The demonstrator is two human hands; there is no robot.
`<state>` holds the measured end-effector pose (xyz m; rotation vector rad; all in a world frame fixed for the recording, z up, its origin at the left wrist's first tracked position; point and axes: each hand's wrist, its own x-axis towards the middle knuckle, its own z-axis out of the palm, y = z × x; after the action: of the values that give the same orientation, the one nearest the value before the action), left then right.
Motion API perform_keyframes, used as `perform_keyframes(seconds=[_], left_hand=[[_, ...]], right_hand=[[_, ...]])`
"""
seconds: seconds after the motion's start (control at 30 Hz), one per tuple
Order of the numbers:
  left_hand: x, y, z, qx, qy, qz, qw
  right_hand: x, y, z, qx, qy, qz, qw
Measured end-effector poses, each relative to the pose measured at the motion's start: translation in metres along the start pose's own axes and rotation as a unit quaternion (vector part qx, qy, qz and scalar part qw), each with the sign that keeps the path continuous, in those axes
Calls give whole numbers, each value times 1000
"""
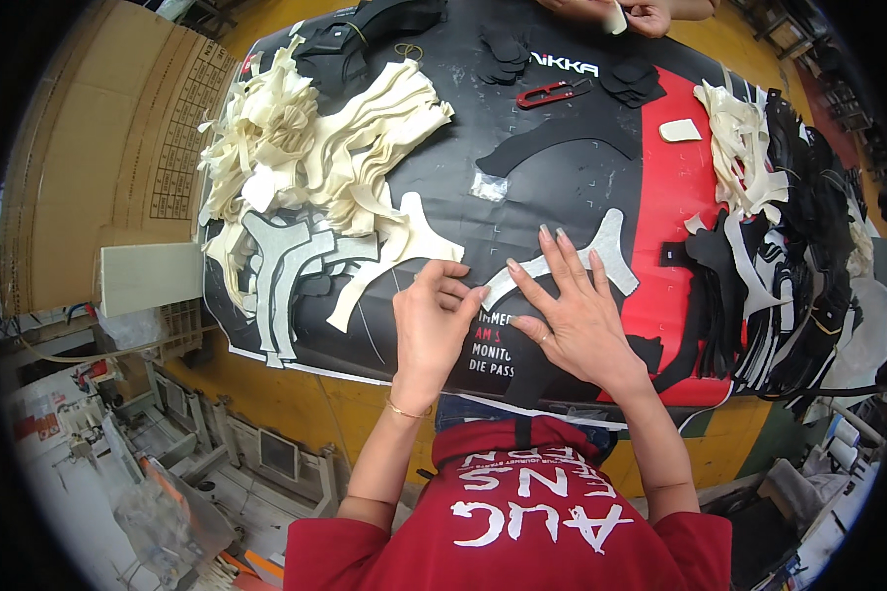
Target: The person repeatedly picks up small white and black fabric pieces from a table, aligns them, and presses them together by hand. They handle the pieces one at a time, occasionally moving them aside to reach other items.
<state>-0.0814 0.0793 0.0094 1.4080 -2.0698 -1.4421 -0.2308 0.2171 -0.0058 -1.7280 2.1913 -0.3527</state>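
Fabric (612, 248) touches right hand (583, 330), perhaps left hand (432, 317).

Yellow floor (315, 399) showed below the left hand (429, 315), past the edge of the black-and-red covered table (680, 177). Large cardboard box (89, 177) stood well left of that hand; pale framework (325, 478) sat below and left.

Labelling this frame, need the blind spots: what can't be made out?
All head view:
- Pale Y-shaped piece: partly hidden under the right hand's fingers.
- Left hand: its own curled fingers hide whether it grips the piece's end.
- Other person's forearms: cut off by the top edge.
- Shiny scrap: too small and glary to identify.
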Motion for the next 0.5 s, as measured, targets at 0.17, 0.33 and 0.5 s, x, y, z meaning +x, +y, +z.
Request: perform_keyframes(seconds=[0.17, 0.33, 0.5], left_hand=[[-4, -5, -1, 144, 44, 86, 985], [-6, -13, -4, 60, 82, 161, 982], [-30, -21, -4, 234, 98, 316, 914]], right_hand=[[2, -3, -3, -5, -13, 7, 1000], [3, -8, -5, -6, -19, 18, 1000], [3, -14, 0, -18, -5, 28, 999]])
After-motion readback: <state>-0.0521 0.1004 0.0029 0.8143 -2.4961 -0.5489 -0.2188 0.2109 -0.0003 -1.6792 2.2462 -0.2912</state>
